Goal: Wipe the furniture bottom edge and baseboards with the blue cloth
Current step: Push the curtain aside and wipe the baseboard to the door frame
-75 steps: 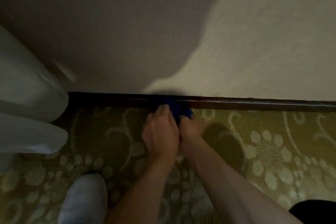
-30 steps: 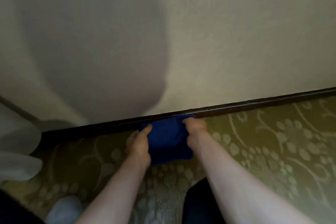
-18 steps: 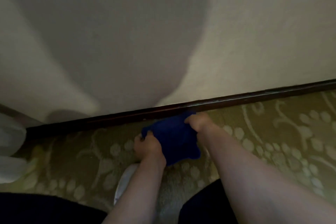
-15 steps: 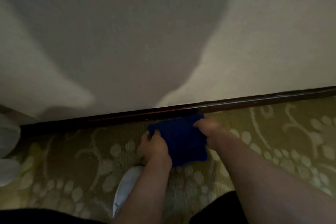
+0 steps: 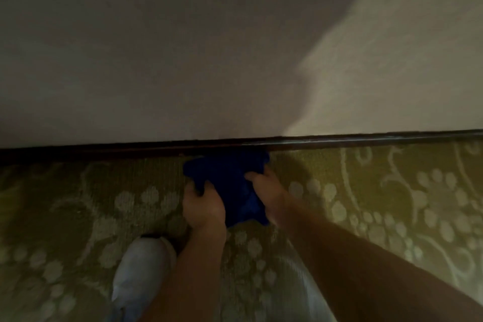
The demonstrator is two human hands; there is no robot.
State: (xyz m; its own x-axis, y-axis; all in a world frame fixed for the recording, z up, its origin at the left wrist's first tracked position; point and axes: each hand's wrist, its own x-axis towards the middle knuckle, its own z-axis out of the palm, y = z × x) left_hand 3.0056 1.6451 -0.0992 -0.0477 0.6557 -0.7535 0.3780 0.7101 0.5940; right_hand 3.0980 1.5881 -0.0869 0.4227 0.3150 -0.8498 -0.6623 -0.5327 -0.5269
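Two hands on one blue cloth (image 5: 230, 180): left hand (image 5: 203, 205) grips its left edge, right hand (image 5: 266, 192) pinches its right edge; cloth stretched between them, far edge touching dark baseboard (image 5: 339, 140), above patterned carpet (image 5: 392, 191).

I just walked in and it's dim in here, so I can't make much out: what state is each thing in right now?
Cloth: bunched, held at both sides, far edge at the baseboard.
Left hand: gripping the cloth's left side.
Right hand: gripping the cloth's right side.
Baseboard: dark strip, partly in shadow; clean or dusty cannot be told.
Carpet: patterned, lying flat.
Shoe: pale, on the carpet by the left arm.
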